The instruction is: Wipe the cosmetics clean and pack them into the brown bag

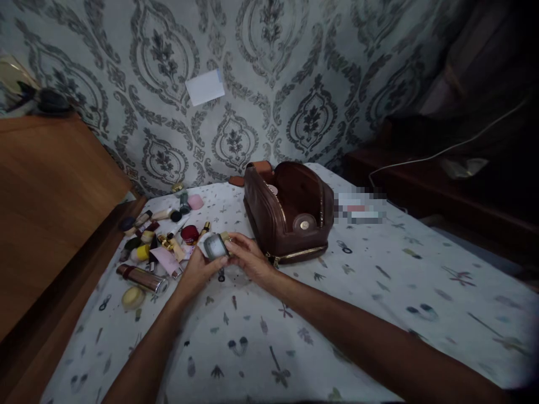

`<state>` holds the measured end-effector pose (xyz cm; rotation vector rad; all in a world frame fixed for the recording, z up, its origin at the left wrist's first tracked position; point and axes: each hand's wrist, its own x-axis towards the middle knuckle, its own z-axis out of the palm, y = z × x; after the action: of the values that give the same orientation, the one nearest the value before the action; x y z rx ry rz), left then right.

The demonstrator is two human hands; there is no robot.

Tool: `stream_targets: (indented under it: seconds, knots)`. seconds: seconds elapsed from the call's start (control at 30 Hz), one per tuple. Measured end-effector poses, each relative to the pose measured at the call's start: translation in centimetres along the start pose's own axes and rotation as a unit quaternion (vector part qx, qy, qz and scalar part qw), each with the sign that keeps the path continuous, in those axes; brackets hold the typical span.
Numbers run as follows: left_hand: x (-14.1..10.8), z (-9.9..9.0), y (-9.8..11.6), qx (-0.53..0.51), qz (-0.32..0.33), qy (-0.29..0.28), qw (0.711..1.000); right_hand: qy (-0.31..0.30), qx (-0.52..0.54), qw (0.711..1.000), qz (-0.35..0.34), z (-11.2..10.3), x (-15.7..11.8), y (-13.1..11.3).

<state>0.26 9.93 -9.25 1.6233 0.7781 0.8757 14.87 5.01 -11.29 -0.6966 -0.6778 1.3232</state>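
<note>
A small jar (214, 246) with a pale body and a dark green band is held between both hands, in front of the bag's left side. My left hand (201, 269) wraps round its left and lower side. The fingers of my right hand (248, 258) close on its right end, where a gold-toned part shows. A brown leather bag (269, 224) stands unzipped on the patterned sheet, its top gaping and its inside dark. Left of my hands lies a loose group of cosmetics, with a pink tube (166, 262), a red round jar (189, 234) and a metallic cylinder (142, 279).
A wooden cabinet (50, 196) rises at the left edge of the sheet (236, 359). Behind stands a patterned wall (269, 84) with a white card (205, 88) on it. Dark furniture (379, 168) and a white cable (442, 150) are at the right. A blurred-out item lies right of the bag.
</note>
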Motion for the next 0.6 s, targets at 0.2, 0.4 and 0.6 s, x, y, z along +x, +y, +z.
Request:
stream_targets:
  seconds: [0.2,0.4,0.6]
  knots:
    - [-0.2,0.14,-0.22,-0.036,-0.108,-0.015,0.993,-0.007,-0.06,0.997,-0.037,-0.41,0.28,-0.26]
    - [-0.21,0.16,-0.18,-0.009,-0.136,0.004,0.991,-0.004,-0.06,0.996,-0.06,-0.67,0.7,-0.18]
    - [-0.1,0.09,0.37,0.055,-0.102,0.033,0.993,-0.001,-0.069,0.996,-0.055,-0.82,0.8,-0.08]
